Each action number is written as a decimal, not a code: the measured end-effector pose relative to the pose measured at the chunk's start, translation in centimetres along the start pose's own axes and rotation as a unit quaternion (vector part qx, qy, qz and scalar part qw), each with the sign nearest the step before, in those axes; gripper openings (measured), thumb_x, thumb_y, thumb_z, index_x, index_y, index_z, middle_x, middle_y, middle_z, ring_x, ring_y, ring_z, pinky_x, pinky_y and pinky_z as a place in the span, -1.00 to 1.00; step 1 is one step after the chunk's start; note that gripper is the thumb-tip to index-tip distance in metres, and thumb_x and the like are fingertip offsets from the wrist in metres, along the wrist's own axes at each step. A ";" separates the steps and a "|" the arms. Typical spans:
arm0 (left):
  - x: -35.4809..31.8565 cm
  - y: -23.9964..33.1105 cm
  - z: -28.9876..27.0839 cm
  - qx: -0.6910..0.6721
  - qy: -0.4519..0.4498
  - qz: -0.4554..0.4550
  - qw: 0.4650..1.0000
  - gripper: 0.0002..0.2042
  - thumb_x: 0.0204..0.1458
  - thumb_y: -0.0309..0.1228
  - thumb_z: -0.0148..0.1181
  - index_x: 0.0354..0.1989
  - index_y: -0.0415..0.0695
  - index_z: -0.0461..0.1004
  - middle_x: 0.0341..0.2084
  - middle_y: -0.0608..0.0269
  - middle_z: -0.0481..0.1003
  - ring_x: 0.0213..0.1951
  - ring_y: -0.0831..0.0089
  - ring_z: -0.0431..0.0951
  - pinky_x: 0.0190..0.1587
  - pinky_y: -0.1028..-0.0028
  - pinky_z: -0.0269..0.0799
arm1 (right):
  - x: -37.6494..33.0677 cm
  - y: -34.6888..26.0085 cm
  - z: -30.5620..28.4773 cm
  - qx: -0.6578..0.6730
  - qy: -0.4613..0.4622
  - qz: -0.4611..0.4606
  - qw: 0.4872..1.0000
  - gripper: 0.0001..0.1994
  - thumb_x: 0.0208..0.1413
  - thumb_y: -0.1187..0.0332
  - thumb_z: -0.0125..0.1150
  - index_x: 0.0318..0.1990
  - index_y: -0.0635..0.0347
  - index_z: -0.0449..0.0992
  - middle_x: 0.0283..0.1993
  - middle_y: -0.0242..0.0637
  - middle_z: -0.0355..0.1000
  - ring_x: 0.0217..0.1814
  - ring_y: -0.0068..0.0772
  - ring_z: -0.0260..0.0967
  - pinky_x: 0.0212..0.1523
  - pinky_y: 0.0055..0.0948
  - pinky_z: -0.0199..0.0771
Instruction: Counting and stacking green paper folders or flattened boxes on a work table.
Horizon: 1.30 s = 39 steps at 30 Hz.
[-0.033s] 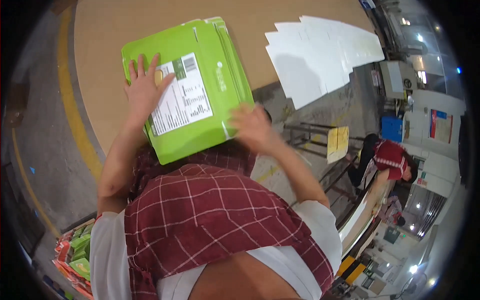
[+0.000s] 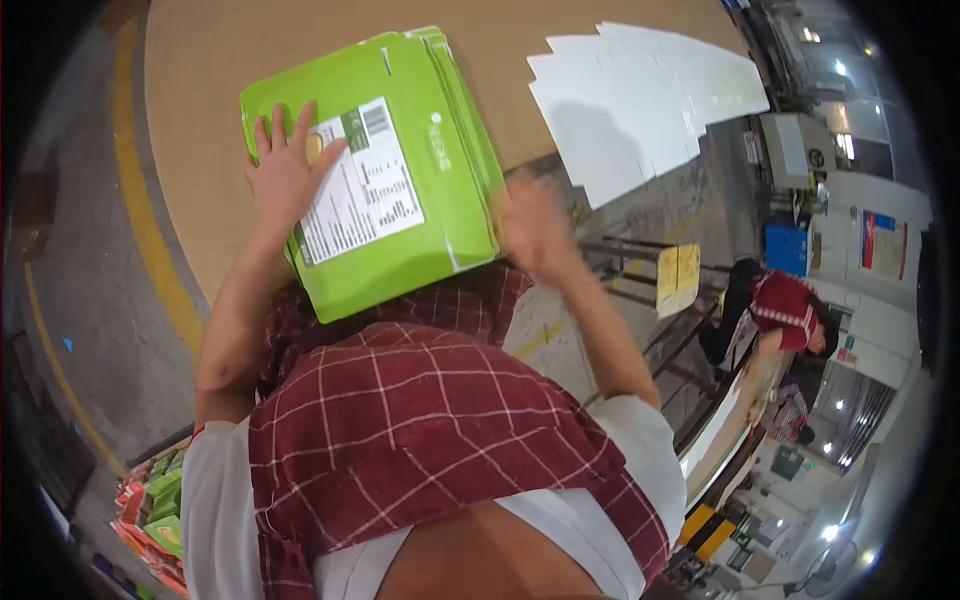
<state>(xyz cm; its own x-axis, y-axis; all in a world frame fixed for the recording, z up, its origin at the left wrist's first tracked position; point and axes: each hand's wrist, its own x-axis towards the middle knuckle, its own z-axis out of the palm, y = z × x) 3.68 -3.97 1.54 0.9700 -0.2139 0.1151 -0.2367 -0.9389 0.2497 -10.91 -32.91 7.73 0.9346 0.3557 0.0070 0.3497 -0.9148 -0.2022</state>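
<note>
A stack of green flattened cartons (image 2: 350,280) lies on the brown tabletop, near its front edge, with a white printed panel on the top one. Its layers show as stepped edges along the right side. My left hand (image 2: 283,178) rests flat on the top carton, fingers spread, partly over the white panel. Just beside the stack's right edge is my right hand (image 2: 535,225), smeared by motion. Its fingers cannot be made out, nor whether they touch the cartons.
Fanned white sheets (image 2: 640,110) lie on the right part of the brown tabletop (image 2: 200,60). A metal frame with a yellow panel (image 2: 678,280) stands to the right. Beyond it a person in red (image 2: 785,305) bends over a bench. Green and orange packages (image 2: 160,500) are at lower left.
My right hand has moved right, from over the lower right corner of the green stack to just beside its edge. My left hand keeps its place on the top carton.
</note>
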 end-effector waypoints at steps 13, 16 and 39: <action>0.1 0.1 -0.5 -0.031 -0.004 -0.016 0.999 -0.34 -0.11 0.20 -0.12 0.15 0.13 0.10 0.18 0.04 -0.04 0.23 0.07 -0.14 0.07 -0.14 -0.11 | 2.9 4.6 -4.9 0.032 -0.064 0.288 0.955 -0.38 -0.12 0.46 0.05 0.18 0.06 0.03 -0.12 -0.03 0.35 -0.32 -0.05 0.38 -0.29 -0.23 0.40; -0.2 0.2 -0.9 -0.006 0.012 -0.015 1.000 -0.37 -0.10 0.18 -0.13 0.12 0.12 0.15 0.17 0.03 -0.01 0.23 0.12 -0.11 0.07 -0.13 -0.11 | 1.1 -3.7 -12.1 0.410 0.239 0.176 0.862 -0.42 -0.12 0.49 -0.01 0.16 0.24 0.07 0.01 -0.06 0.26 -0.09 -0.20 0.31 -0.10 -0.33 0.35; 0.1 0.1 -0.3 -0.069 0.000 0.011 0.998 -0.48 0.02 0.02 -0.19 0.12 0.05 0.13 0.16 0.20 0.03 0.22 0.17 -0.10 0.04 -0.18 -0.09 | 5.7 -0.2 -3.8 0.442 0.097 0.255 0.854 -0.64 0.14 0.24 -0.14 0.01 0.28 0.28 -0.31 -0.22 0.39 -0.40 -0.53 0.36 -0.39 -0.59 0.38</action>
<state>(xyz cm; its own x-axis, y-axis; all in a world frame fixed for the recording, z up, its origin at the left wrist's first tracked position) 3.72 -4.01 1.87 0.9643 -0.2344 0.1229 -0.2638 -0.8880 0.3766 -5.43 -31.41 11.52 0.9738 -0.1635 -0.1580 -0.2125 -0.4081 -0.8879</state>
